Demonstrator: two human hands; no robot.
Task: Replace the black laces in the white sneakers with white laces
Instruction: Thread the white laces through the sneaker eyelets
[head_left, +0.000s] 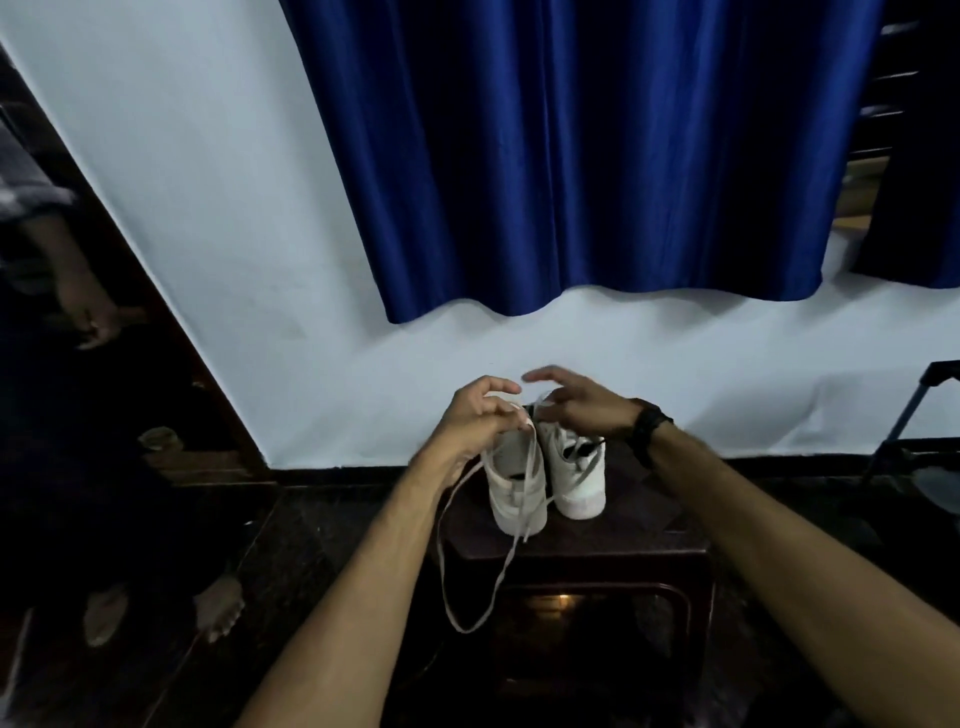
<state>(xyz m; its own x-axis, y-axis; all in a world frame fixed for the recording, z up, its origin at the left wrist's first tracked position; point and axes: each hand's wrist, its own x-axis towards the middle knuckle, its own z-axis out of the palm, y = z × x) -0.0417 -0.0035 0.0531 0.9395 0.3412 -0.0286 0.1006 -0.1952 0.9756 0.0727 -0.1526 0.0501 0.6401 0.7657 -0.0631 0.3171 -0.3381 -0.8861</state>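
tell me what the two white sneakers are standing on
The two white sneakers stand side by side on a dark wooden stool. Its top shows bare around them; the part directly under their soles is covered. A white lace hangs over the stool's front edge.

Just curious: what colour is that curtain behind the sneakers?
Deep blue; the curtain shows best in the head view.

Curtain (571, 156), upper centre: glossy satin-like blue cloth. Sneakers (545, 478), lower centre: smooth matt white. White lace (447, 571): flat woven cloth. Stool (649, 545) beneath: dark, glossy.
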